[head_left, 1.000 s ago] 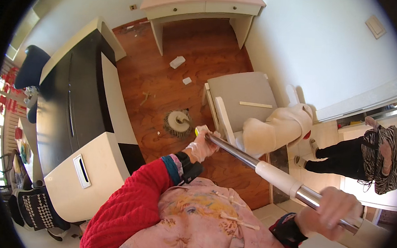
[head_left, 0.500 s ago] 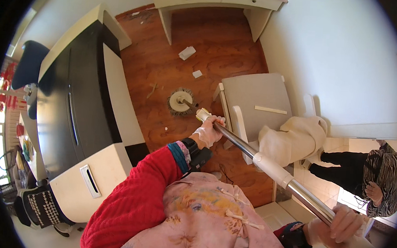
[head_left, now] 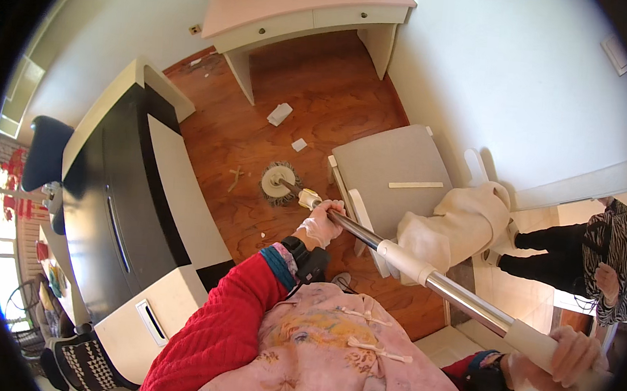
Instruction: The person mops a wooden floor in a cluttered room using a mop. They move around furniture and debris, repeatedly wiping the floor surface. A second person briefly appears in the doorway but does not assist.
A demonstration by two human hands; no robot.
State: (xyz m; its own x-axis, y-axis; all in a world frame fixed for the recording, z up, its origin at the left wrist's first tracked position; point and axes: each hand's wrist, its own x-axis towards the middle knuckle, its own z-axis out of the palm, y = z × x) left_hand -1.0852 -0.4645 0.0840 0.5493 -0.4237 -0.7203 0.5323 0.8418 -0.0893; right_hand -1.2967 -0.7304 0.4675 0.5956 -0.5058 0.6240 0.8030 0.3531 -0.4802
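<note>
Both my hands hold a long-handled spin mop [head_left: 358,231] that slants across the room from lower right to upper left. Its round head [head_left: 279,184], a pale disc with a grey strand fringe, rests on the wooden floor. My left hand [head_left: 322,224], in a thin see-through glove, is closed round the metal pole just above the pale joint near the head. Farther up, at lower right, my right hand [head_left: 560,365] is wrapped round the thick white grip. A folded piece of white paper [head_left: 280,114] and a small white scrap [head_left: 299,145] lie beyond the head.
A grey-seated chair [head_left: 392,161] with a beige cloth [head_left: 457,224] over it stands right of the mop. A black-and-white cabinet [head_left: 122,175] fills the left side. Ahead is a pink-topped desk [head_left: 305,10]. Another person [head_left: 607,252] stands at the far right.
The view has tilted upward, showing more of the desk. My right hand sits farther right and lower in view with the grip. The mop head remains on the floor between cabinet and chair.
</note>
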